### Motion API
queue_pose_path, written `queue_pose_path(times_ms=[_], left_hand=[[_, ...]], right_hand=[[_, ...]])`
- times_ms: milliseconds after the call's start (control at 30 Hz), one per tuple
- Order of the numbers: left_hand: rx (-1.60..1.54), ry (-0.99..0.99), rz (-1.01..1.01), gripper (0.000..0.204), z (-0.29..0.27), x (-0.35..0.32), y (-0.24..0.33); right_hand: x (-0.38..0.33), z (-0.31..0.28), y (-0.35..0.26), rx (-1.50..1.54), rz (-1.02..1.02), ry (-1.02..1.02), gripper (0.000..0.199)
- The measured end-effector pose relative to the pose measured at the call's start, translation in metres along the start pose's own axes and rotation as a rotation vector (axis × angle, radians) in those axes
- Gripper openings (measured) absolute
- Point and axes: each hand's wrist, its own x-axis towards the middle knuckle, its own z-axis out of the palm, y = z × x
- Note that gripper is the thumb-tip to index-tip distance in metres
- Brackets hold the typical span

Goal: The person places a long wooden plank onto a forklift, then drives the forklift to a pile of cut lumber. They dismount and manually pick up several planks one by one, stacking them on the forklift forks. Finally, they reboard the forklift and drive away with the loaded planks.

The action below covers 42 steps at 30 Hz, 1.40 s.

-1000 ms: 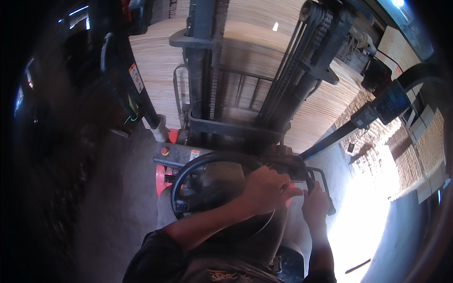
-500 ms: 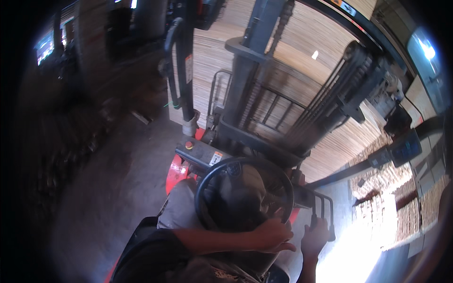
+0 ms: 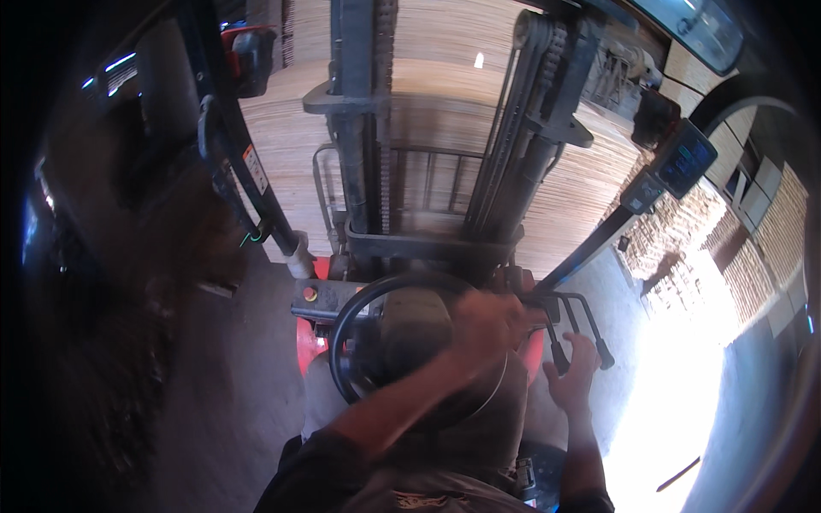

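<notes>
A black steering wheel sits in front of me, with my legs beneath it. My left arm reaches across it, and my left hand, smeared by motion, is closed at the upper right of its rim. To the right of the wheel, several black control levers rise with dark knobs. My right hand is loosely curled about the nearest lever's knob, which shows between thumb and fingers. Ahead stands the forklift's dark mast with its chains and uprights.
Tall stacks of thin wooden sheets fill the view behind the mast. More stacked wood stands at the right, beside a sunlit floor patch. A small display is fixed to the right pillar. A red button sits left of the wheel.
My left hand has swept up the wheel's right side, away from me. The view has swung, so the mast and wood stacks stand straighter and further left. My right hand stays by the levers.
</notes>
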Motion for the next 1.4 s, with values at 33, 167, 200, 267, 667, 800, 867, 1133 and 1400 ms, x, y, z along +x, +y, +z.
queue_pose_path(times_ms=[33,167,200,267,667,800,867,1133,1400], left_hand=[[-0.064,0.081,-0.135,0.023,-0.011,0.014,-0.014],[-0.042,0.333,-0.428,0.020,-0.092,-0.008,-0.071],[-0.009,0.383,-0.385,0.022,-0.110,-0.025,-0.079],[-0.170,0.438,-0.435,0.024,-0.142,-0.068,-0.082],[0.036,-0.425,0.068,0.044,-0.031,-0.180,0.022],[-0.047,-0.348,0.147,0.039,0.022,-0.096,0.025],[0.052,-0.218,0.220,0.037,0.031,-0.043,0.019],[0.003,0.223,-0.329,0.025,-0.083,0.001,-0.042],[-0.042,0.295,-0.446,0.012,-0.135,-0.039,-0.039]], right_hand=[[0.009,0.000,0.001,0.040,-0.006,0.029,0.075],[0.054,0.002,0.010,0.084,0.070,0.015,0.079],[0.064,0.002,0.012,0.089,0.071,0.015,0.080],[0.080,0.003,0.015,0.110,0.082,0.009,0.081],[0.087,0.001,0.024,0.126,0.010,0.020,0.089],[0.069,0.002,0.025,0.088,0.035,0.019,0.082],[0.046,0.001,0.026,0.088,0.071,0.017,0.076],[-0.036,0.002,0.080,-0.047,0.119,0.459,0.053],[0.095,0.004,0.120,0.443,0.083,0.281,0.066]])
